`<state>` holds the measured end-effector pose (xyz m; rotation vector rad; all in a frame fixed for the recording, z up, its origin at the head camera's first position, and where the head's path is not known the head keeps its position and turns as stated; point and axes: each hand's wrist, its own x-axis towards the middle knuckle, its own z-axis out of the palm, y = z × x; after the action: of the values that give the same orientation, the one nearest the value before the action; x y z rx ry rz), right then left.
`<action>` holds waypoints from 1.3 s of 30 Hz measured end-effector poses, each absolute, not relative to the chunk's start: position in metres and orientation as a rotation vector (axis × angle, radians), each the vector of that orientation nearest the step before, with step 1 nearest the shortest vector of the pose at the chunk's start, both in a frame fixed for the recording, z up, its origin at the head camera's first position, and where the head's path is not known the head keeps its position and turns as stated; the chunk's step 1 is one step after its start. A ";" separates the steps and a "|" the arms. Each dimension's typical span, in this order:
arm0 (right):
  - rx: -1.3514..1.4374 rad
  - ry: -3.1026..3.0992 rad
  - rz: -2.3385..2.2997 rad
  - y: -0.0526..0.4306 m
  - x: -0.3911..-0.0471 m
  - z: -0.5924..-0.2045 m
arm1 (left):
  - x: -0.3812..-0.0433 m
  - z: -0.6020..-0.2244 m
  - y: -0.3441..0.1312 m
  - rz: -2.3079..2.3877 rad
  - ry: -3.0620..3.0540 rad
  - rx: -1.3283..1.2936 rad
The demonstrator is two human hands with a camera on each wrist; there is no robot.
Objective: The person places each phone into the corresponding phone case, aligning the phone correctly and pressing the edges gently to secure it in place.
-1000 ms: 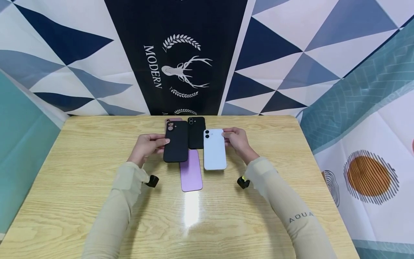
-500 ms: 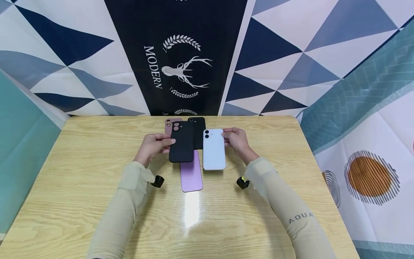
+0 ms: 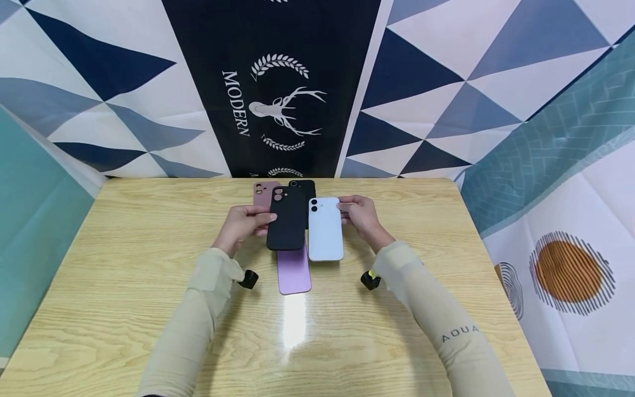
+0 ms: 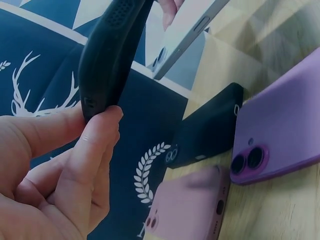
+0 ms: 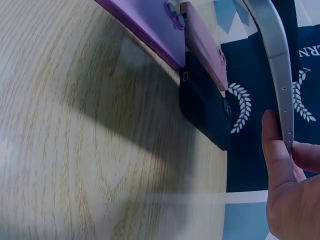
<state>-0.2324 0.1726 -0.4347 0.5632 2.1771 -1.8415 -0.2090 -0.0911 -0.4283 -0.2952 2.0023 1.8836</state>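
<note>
In the head view my left hand (image 3: pixel 242 225) pinches a black phone case (image 3: pixel 288 223) by its left edge, with pink showing through the camera openings. My right hand (image 3: pixel 362 216) pinches the right edge of a white phone (image 3: pixel 326 231) with a silver frame. Case and phone are both held above the table, side by side and close together. Behind the case lie a pink phone (image 3: pixel 263 198) and another black phone (image 3: pixel 308 190), partly covered. Nearer to me is a purple phone (image 3: pixel 294 273), its upper end hidden by the case.
The phones lie on a light wood table (image 3: pixel 124 292), near its back edge. A patterned cloth (image 3: pixel 421 71) with a deer print hangs behind it. A black camera (image 3: pixel 249 279) sits at my left wrist, another black camera (image 3: pixel 370 280) at the right.
My left hand has carried the black case to the right, uncovering more of the pink phone and covering more of the black one. The white phone has shifted slightly left.
</note>
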 end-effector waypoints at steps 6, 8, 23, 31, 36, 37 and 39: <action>0.569 2.179 -1.823 0.171 -0.233 -0.436 | -0.208 -0.426 -0.083 1.876 1.992 -0.275; 0.570 2.185 -1.819 0.171 -0.233 -0.437 | -0.208 -0.425 -0.081 1.859 2.001 -0.268; 0.548 2.185 -1.839 0.168 -0.231 -0.433 | -0.207 -0.423 -0.068 1.821 2.017 -0.279; 0.542 2.182 -1.871 0.167 -0.232 -0.435 | -0.207 -0.425 -0.060 1.798 2.013 -0.279; 0.541 2.175 -1.884 0.168 -0.231 -0.434 | -0.207 -0.425 -0.056 1.794 2.009 -0.263; 0.542 2.174 -1.886 0.168 -0.231 -0.434 | -0.206 -0.425 -0.055 1.791 2.012 -0.262; 0.545 2.169 -1.892 0.168 -0.231 -0.433 | -0.206 -0.425 -0.054 1.782 2.017 -0.259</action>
<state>-0.2311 0.1683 -0.4331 0.5449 2.1686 -1.8918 -0.2061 -0.0538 -0.4246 -0.2594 2.0169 1.7816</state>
